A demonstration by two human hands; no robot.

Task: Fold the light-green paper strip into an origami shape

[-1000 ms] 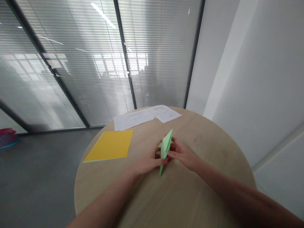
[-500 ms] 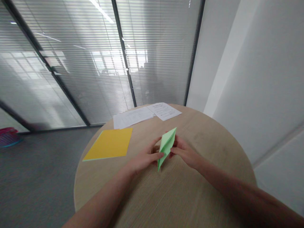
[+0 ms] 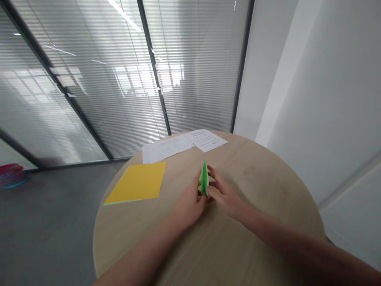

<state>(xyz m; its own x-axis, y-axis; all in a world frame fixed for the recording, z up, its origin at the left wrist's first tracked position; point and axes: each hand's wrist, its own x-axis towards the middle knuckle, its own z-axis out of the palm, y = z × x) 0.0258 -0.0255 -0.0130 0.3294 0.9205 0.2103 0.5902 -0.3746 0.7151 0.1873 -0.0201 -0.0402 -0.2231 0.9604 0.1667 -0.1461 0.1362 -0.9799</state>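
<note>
A folded green paper (image 3: 204,178) stands nearly edge-on above the middle of the round wooden table (image 3: 262,178), its tip pointing up. My left hand (image 3: 189,202) is closed on its lower left side. My right hand (image 3: 222,192) pinches its lower right side, fingers reaching up along the fold. Both hands meet at the paper's base, close over the tabletop.
A yellow sheet (image 3: 137,183) lies flat on the table's left part. Two white printed papers (image 3: 169,147) (image 3: 206,140) lie at the far edge. Glass partitions with blinds stand behind, a white wall to the right. A pink and blue basket (image 3: 10,175) sits on the grey floor.
The green paper has turned from a slanted, broad face to a narrow upright edge. Both hands have closed in nearer together at its base.
</note>
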